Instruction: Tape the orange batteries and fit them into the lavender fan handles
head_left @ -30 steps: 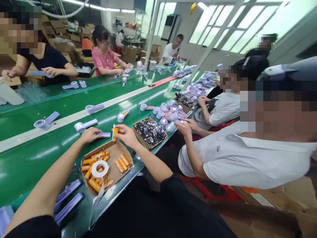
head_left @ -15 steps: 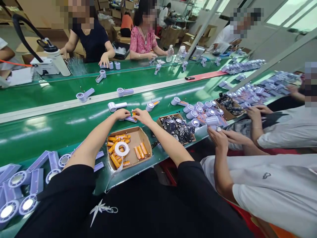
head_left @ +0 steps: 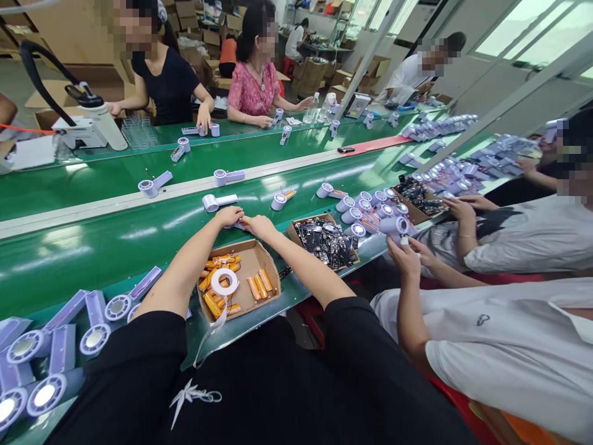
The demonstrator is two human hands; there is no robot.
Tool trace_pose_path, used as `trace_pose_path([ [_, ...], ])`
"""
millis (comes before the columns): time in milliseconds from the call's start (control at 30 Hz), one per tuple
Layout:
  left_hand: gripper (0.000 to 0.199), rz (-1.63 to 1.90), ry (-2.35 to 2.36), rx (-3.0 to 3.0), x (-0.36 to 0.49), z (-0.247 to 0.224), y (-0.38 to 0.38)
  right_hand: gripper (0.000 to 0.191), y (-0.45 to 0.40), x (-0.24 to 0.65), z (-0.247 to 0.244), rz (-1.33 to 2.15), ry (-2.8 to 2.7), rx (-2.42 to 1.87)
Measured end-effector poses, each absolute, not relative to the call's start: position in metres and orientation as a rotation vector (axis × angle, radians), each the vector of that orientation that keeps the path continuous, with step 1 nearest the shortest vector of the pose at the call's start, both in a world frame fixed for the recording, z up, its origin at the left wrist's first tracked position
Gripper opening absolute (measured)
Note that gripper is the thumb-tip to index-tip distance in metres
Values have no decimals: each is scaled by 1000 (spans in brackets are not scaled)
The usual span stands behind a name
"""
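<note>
My left hand (head_left: 228, 216) is closed on a lavender handheld fan (head_left: 239, 225) lying on the green belt, most of it covered by my fingers. My right hand (head_left: 260, 227) meets it from the right, its fingers pressed together on the fan's handle. No orange cell shows between the fingers now. Just below the hands, a cardboard tray (head_left: 276, 272) holds orange battery cells (head_left: 260, 284) and a roll of white tape (head_left: 225, 282) with its loose end hanging over the front edge.
More lavender fans (head_left: 95, 339) are piled at the lower left. A box of black circuit boards (head_left: 327, 241) stands right of my right forearm, beside a cluster of fans (head_left: 365, 207). Single fans, including a white-lavender one (head_left: 220, 202), lie along the belt. Co-workers sit opposite and at my right.
The orange battery cell that my right fingers held over the fan is now out of sight under my hands. Both hands have closed in together. The view has shifted slightly.
</note>
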State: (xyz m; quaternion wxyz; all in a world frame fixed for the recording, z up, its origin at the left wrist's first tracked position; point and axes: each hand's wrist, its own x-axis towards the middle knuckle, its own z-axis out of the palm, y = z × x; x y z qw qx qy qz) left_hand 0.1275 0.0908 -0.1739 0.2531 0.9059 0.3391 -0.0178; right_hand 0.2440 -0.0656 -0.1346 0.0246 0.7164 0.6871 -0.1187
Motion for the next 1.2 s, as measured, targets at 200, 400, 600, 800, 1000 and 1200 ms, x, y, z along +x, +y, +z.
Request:
trace_pose_path([
  [200,34,-77,947,2471,130,-149,77,37,-64,237,-116,-384,2145,2195],
  [400,38,-32,832,2605,138,-130,79,33,-62,250,-92,-287,2212,2239],
  [600,38,-55,849,2598,153,-158,106,23,-47,278,-110,-332,2313,2179],
  [800,40,-53,892,2589,157,-164,105,22,-36,266,-120,-406,2272,2155],
  [1000,30,-82,923,2660,168,-136,89,21,-50,266,-95,-339,2211,2328],
  [1200,34,-115,956,2577,170,-136,69,23,-60,271,-98,-478,2225,2357],
])
